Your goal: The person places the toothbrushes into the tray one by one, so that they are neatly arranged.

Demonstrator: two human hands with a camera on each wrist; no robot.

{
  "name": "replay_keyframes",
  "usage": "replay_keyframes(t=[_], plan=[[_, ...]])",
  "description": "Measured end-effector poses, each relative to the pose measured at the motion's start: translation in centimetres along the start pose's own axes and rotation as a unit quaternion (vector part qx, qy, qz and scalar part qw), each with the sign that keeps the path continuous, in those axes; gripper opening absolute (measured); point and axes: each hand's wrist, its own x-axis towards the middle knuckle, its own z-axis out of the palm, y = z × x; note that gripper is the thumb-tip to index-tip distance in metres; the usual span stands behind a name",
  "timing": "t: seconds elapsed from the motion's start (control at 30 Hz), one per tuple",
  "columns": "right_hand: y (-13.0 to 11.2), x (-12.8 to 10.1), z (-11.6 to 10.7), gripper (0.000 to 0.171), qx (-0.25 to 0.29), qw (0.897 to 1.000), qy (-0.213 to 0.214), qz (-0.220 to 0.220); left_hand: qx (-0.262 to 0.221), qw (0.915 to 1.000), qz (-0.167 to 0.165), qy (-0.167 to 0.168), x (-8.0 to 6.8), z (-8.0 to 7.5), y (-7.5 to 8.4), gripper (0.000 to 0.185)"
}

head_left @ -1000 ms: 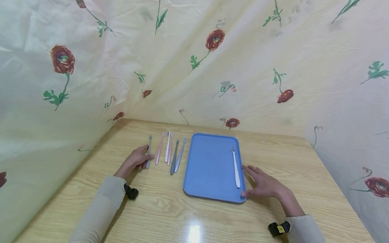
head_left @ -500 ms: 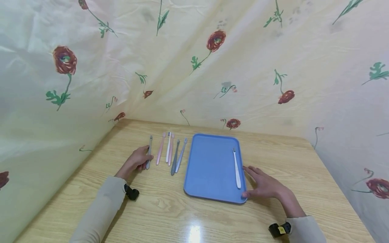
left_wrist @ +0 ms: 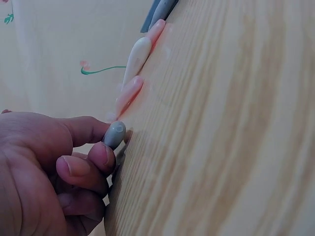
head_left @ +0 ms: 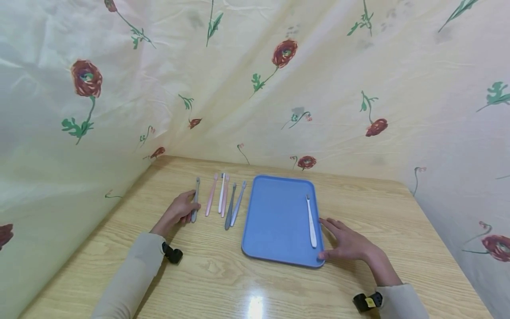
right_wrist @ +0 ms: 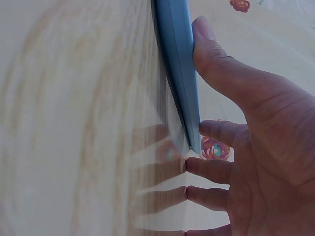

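Left hand [head_left: 180,212] pinching grey toothbrush [head_left: 195,200] at desk's [head_left: 223,274] left end of row — could slip, knock pink toothbrush [head_left: 210,201]. Right hand [head_left: 347,243] flat, fingers straight, steadying blue tray [head_left: 275,221].

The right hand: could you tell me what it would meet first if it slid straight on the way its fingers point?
Probably nothing new: the right hand already touches the tray edge, and its fingers point along that edge. Beyond lies bare table, then the curtain.

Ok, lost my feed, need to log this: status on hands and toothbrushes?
Left hand pinches grey toothbrush handle end on table. Right hand open against blue tray edge. White toothbrush lies in tray. Nothing in the way.
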Motion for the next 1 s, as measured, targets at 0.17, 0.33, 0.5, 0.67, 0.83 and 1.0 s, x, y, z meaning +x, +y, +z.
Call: replay_keyframes(t=[0.17, 0.33, 0.5, 0.67, 0.83, 1.0], plan=[[0.01, 0.03, 0.06, 0.111, 0.002, 1.0, 0.0, 0.002, -0.01, 0.9999, 0.004, 0.006, -0.14, -0.07, -0.06, 0.076], [-0.04, -0.11, 0.09, 0.11, 0.005, 1.0, -0.001, -0.001, -0.016, 0.9998, -0.001, 0.009, -0.14, -0.16, -0.17, 0.076], [-0.06, -0.11, 0.02, 0.111, 0.005, 1.0, 0.0, 0.001, -0.028, 0.9996, -0.007, 0.006, -0.11, -0.36, -0.32, 0.078], [-0.04, -0.05, 0.01, 0.111, 0.002, 1.0, 0.001, 0.001, -0.03, 0.9995, -0.003, 0.004, -0.18, -0.57, -0.43, 0.078], [0.0, -0.04, 0.03, 0.111, 0.0, 1.0, 0.0, 0.001, -0.029, 0.9995, 0.005, 0.008, -0.3, -0.72, -0.49, 0.078], [0.02, -0.03, 0.02, 0.112, 0.001, 1.0, 0.002, 0.001, -0.031, 0.9994, 0.013, 0.011, -0.53, -0.76, -0.33, 0.077]])
